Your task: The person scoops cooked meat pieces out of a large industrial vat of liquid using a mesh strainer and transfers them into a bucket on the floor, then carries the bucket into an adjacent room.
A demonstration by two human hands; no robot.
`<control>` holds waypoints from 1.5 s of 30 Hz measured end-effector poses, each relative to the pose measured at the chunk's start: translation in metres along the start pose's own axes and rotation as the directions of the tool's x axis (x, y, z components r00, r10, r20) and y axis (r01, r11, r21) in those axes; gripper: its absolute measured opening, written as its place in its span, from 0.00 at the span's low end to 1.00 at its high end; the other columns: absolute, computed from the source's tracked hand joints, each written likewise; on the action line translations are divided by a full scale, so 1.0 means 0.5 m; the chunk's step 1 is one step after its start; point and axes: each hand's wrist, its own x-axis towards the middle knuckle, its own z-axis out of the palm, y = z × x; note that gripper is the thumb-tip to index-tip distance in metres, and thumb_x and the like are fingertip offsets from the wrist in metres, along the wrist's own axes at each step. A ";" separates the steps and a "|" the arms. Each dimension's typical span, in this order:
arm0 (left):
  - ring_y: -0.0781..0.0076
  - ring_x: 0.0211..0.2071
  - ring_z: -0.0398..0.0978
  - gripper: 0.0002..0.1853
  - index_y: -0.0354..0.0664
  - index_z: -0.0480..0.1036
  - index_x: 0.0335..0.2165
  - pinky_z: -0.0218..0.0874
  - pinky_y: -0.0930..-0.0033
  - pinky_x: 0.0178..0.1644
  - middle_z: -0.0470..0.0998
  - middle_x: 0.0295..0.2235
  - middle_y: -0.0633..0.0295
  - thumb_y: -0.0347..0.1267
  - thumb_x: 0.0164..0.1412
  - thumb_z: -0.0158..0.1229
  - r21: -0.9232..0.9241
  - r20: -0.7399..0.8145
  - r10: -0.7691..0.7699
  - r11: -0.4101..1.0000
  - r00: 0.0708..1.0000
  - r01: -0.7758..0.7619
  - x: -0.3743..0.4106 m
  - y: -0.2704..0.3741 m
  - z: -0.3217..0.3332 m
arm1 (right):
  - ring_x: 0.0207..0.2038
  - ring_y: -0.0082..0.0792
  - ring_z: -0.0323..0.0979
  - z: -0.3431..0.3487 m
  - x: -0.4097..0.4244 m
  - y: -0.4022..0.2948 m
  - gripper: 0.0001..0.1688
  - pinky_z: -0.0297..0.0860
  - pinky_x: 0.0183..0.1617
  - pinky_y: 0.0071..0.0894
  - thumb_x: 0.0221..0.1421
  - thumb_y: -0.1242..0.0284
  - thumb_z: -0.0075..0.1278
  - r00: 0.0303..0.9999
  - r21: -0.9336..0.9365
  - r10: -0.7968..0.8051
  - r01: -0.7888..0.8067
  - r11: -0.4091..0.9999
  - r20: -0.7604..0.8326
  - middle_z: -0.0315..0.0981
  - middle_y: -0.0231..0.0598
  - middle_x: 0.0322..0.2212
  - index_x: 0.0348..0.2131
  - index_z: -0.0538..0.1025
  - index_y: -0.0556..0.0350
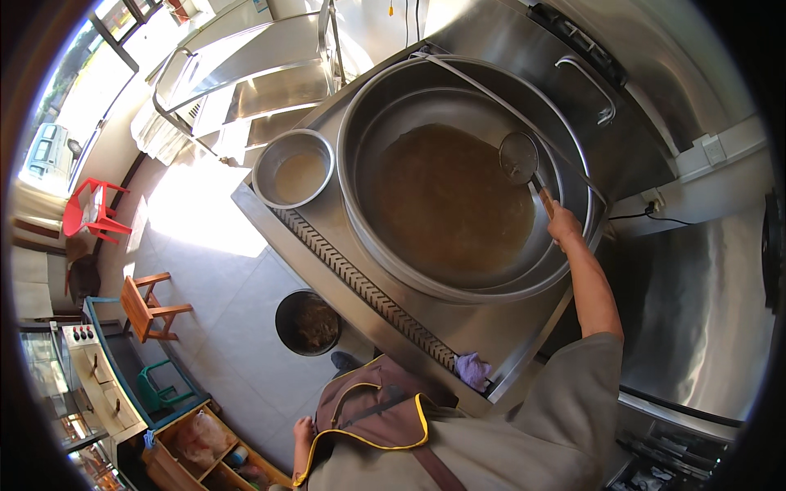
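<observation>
My right hand (564, 224) grips the wooden handle of a round skimmer ladle (518, 158). The ladle's head is over the right side of a very large metal pot (393, 277), at or just above the brown liquid (451, 202) inside. A thin flat metal bar (479, 86) crosses the pot from rim to rim, behind the ladle. Down by my apron (374, 399), my left hand (303, 429) hangs at my side; its fingers look curled, and whether it holds anything is hidden. Left of the pot, a smaller metal basin (293, 169) contains cloudy pale-brown liquid.
The pot stands on a stainless-steel stove (331, 276) with a slotted drain channel. A purple cloth (473, 371) lies at its near corner. On the floor are a black bucket (307, 322) with brown scraps and a wooden stool (147, 307). A metal trolley (270, 92) stands beyond.
</observation>
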 end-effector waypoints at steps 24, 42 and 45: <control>0.78 0.22 0.65 0.15 0.37 0.75 0.37 0.58 0.74 0.26 0.72 0.23 0.68 0.35 0.53 0.58 0.077 -0.026 0.081 0.994 0.996 -0.079 -0.004 0.027 0.025 | 0.14 0.20 0.63 0.076 -0.097 -0.034 0.50 0.61 0.14 0.18 0.39 0.85 0.49 0.641 0.532 -0.412 0.006 0.846 0.648 0.65 0.34 0.20 0.62 0.53 0.53; 0.80 0.15 0.60 0.12 0.43 0.76 0.34 0.51 0.74 0.17 0.68 0.18 0.71 0.36 0.53 0.56 0.058 -0.049 0.061 0.997 0.997 -0.058 -0.016 0.029 0.030 | 0.13 0.17 0.61 0.050 -0.158 -0.072 0.47 0.60 0.15 0.16 0.43 0.81 0.52 0.618 0.751 -0.568 -0.057 0.658 0.544 0.65 0.31 0.19 0.62 0.53 0.54; 0.80 0.16 0.61 0.12 0.42 0.76 0.35 0.52 0.74 0.18 0.69 0.19 0.70 0.37 0.53 0.57 0.059 -0.048 0.044 0.997 0.998 -0.041 -0.005 0.019 0.026 | 0.13 0.17 0.61 0.036 -0.153 -0.062 0.46 0.60 0.14 0.16 0.45 0.80 0.53 0.677 0.743 -0.533 -0.031 0.668 0.507 0.64 0.31 0.18 0.62 0.53 0.55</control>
